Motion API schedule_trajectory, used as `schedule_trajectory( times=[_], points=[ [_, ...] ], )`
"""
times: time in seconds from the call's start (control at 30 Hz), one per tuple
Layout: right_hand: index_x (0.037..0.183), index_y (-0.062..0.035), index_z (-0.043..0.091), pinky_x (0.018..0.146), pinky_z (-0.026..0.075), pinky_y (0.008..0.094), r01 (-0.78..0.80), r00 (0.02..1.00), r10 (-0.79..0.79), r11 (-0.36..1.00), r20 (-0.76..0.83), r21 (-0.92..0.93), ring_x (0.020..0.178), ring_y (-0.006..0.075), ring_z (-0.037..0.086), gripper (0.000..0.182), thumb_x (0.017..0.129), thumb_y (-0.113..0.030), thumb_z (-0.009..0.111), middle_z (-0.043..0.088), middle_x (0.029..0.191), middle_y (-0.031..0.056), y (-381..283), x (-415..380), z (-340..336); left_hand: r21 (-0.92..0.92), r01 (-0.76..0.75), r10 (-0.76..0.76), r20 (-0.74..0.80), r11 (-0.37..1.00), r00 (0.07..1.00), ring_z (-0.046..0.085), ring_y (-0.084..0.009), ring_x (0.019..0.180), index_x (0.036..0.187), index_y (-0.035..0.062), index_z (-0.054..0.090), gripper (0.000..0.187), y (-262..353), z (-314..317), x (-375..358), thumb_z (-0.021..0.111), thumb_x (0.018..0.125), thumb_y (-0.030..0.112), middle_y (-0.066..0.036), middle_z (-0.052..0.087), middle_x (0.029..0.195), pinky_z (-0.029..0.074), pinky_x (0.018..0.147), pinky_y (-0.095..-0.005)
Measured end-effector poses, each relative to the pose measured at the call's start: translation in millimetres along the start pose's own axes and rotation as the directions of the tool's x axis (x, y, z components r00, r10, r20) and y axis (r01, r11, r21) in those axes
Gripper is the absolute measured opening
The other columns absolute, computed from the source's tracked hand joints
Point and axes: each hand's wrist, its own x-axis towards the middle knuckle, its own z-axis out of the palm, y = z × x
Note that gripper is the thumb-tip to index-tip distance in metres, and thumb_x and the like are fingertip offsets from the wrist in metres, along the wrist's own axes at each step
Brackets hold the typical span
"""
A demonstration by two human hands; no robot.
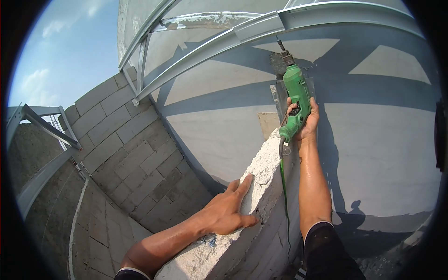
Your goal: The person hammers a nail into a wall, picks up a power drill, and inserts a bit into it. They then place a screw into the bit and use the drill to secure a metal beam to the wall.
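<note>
My right hand is wrapped round the handle of a green power drill, held upright with its chuck pointing up. The bit in the chuck reaches close to the underside of a light steel beam. From the drill's base a thin green cord hangs down along the wall. My left hand rests on the rough white top of a block wall, fingers spread, thumb over the edge. Small bluish screws lie on the wall top below that hand.
A grey block wall rises at the left, meeting a smooth plastered wall crossed by shadows. More steel framing stands at the far left. Diagonal truss members join the beam at upper left.
</note>
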Motion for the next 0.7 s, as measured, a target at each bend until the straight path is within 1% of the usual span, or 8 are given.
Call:
schedule_trajectory(
  times=[0.13,0.33,0.4,0.5,0.57,0.67,0.7],
  points=[
    [0.139,0.0070,0.054,0.081,0.066,0.0388,-0.039,0.999,0.038,0.997,0.022,0.066,0.088,0.0222,0.072,0.070,0.096,-0.045,0.074,0.065,0.119,0.0278,4.9,1.2,-1.7,0.005,-0.006,0.006,0.001,1.000,1.000,0.056,-0.0463,0.134,0.170,-0.0020,0.011,0.121,1.1,-1.3,0.0,0.077,0.081,0.046,-0.032,0.042,0.153,0.045,0.115,-0.0452],
    [0.135,0.0071,0.057,0.077,0.065,0.0379,-0.040,0.999,0.039,0.998,0.017,0.039,0.081,0.0216,0.069,0.066,0.097,-0.045,0.073,0.065,0.116,0.0271,-0.2,6.1,-10.1,-0.003,0.000,0.000,0.011,1.000,1.000,0.056,-0.0467,0.134,0.170,-0.0023,0.011,0.121,1.0,-0.5,0.8,0.076,0.080,0.046,-0.032,0.041,0.153,0.045,0.114,-0.0452],
    [0.136,0.0059,0.056,0.075,0.065,0.0370,-0.050,0.999,0.050,0.999,-0.003,0.003,0.079,0.0205,0.068,0.069,0.097,-0.049,0.071,0.066,0.114,0.0269,-4.7,10.2,-12.8,0.003,0.017,-0.017,0.031,1.000,0.999,0.056,-0.0467,0.133,0.169,-0.0024,0.011,0.121,2.6,-2.5,0.9,0.076,0.080,0.046,-0.032,0.041,0.152,0.045,0.114,-0.0455],
    [0.136,0.0055,0.057,0.073,0.065,0.0363,-0.060,0.998,0.060,0.997,-0.001,-0.048,0.079,0.0198,0.068,0.070,0.097,-0.052,0.070,0.067,0.114,0.0266,-9.4,13.7,-17.8,0.012,0.010,-0.010,0.034,1.000,0.999,0.055,-0.0528,0.131,0.169,-0.0045,0.009,0.119,4.4,-2.8,0.0,0.075,0.082,0.042,-0.036,0.041,0.150,0.046,0.114,-0.0492],
    [0.134,0.0056,0.058,0.072,0.065,0.0364,-0.062,0.998,0.063,0.994,0.008,-0.092,0.079,0.0202,0.069,0.070,0.097,-0.053,0.069,0.067,0.113,0.0257,-12.3,14.4,-19.9,0.008,0.017,-0.017,0.042,1.000,0.999,0.055,-0.0530,0.131,0.169,-0.0041,0.009,0.119,5.6,-2.9,-1.0,0.074,0.082,0.043,-0.037,0.040,0.150,0.046,0.114,-0.0493],
    [0.134,0.0045,0.060,0.070,0.065,0.0362,-0.049,0.998,0.053,0.996,0.041,-0.081,0.080,0.0203,0.069,0.070,0.097,-0.054,0.069,0.068,0.112,0.0249,-13.4,18.9,-23.7,0.002,0.014,-0.014,0.041,1.000,0.999,0.054,-0.0534,0.132,0.169,-0.0039,0.009,0.119,5.6,-5.3,-0.8,0.074,0.082,0.043,-0.037,0.039,0.152,0.046,0.114,-0.0494],
    [0.134,0.0031,0.060,0.069,0.064,0.0355,-0.075,0.997,0.077,0.993,0.020,-0.093,0.079,0.0200,0.069,0.068,0.097,-0.054,0.069,0.069,0.112,0.0247,-13.2,12.9,-18.9,-0.004,0.009,-0.009,0.044,1.000,0.999,0.054,-0.0535,0.133,0.169,-0.0039,0.009,0.119,5.7,-4.4,-0.5,0.074,0.082,0.043,-0.037,0.039,0.152,0.046,0.114,-0.0494]
  ],
)
